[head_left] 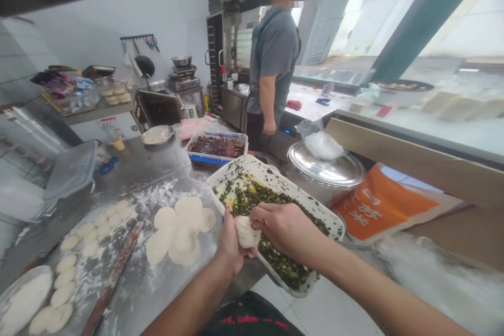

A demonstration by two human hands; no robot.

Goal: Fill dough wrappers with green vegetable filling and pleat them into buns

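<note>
A round, pale dough bun (247,232) is cupped in my left hand (229,244), palm up with the fingers curled beneath it. My right hand (281,228) pinches the bun's gathered edge from the right side. Both hands are over the near left side of a white tray (334,220) holding chopped dark green filling (252,197). To the left, flat round dough wrappers (161,244) lie overlapping on the floured steel table (137,283). What is inside the bun is hidden.
Left are a wooden rolling pin (114,278), several small dough pieces (65,278) and a flour bowl (27,299). Behind the tray sits a tub of dark red paste (216,147). A lidded steel pot (326,165) and orange bag (381,205) stand right. A person (273,58) stands beyond.
</note>
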